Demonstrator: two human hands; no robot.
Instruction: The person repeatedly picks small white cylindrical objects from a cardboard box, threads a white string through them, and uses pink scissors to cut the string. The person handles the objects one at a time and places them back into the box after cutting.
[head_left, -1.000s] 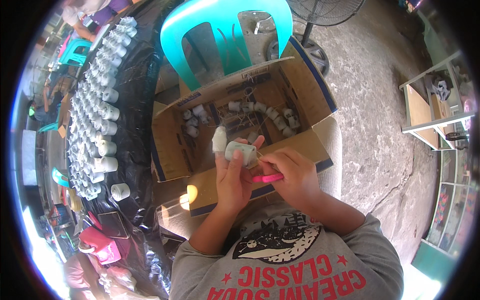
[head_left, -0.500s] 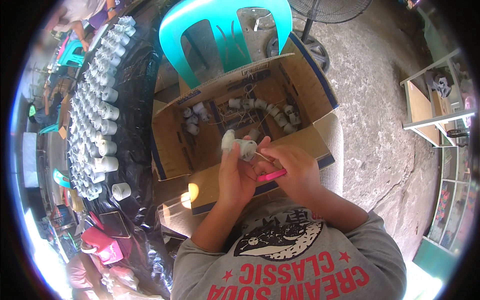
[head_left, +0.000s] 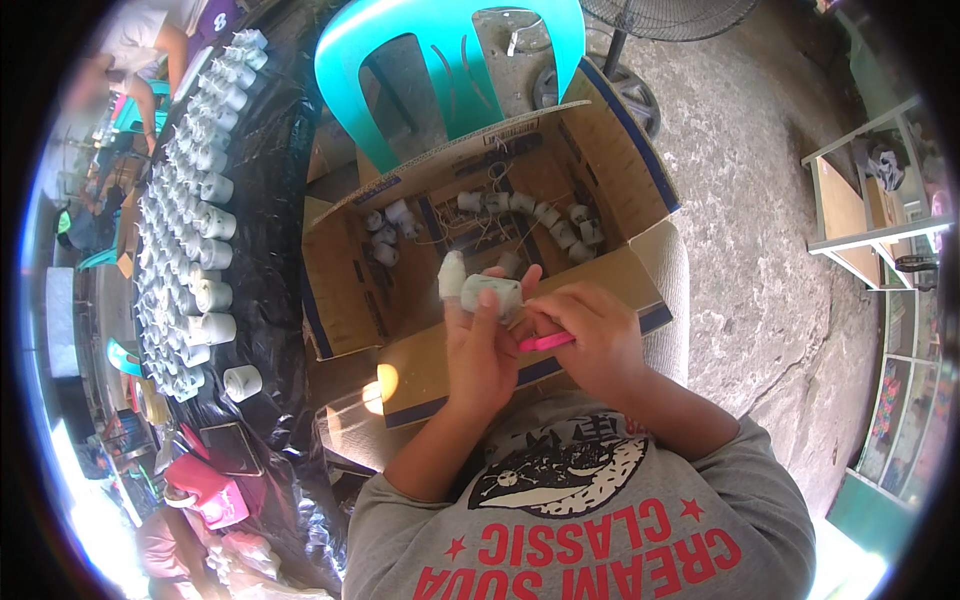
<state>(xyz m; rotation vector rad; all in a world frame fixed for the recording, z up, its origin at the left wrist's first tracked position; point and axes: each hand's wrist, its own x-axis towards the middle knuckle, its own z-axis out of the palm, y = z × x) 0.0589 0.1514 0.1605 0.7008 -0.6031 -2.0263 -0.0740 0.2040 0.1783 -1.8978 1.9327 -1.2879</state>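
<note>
My left hand point(head_left: 482, 360) is closed around a whitish cylindrical piece point(head_left: 496, 295), its thumb across the near side. A narrower translucent white piece point(head_left: 452, 274) stands beside the cylinder, at the left of the same hand. Close by, my right hand point(head_left: 592, 330) grips a bright pink tool point(head_left: 546, 342); its kind cannot be made out. Right-hand fingertips meet the cylinder's right end, where a thin pale cord showed earlier. Both hands hover over the near flap of an open cardboard box point(head_left: 345, 262). Inside it lie several similar white cylinders point(head_left: 522, 203) with tangled strings.
Rows of white cylinders point(head_left: 212, 255) cover the black plastic sheet point(head_left: 275, 200) at left, one cylinder point(head_left: 242, 382) apart from them. A turquoise chair point(head_left: 450, 60) and a fan point(head_left: 650, 20) stand beyond the box. Shelving point(head_left: 870, 240) is at right; another person point(head_left: 150, 60) is far left.
The cylinder has turned in my left hand, and my left thumb now lies across it. My right hand has closed in against its end. The person at far left has shifted.
</note>
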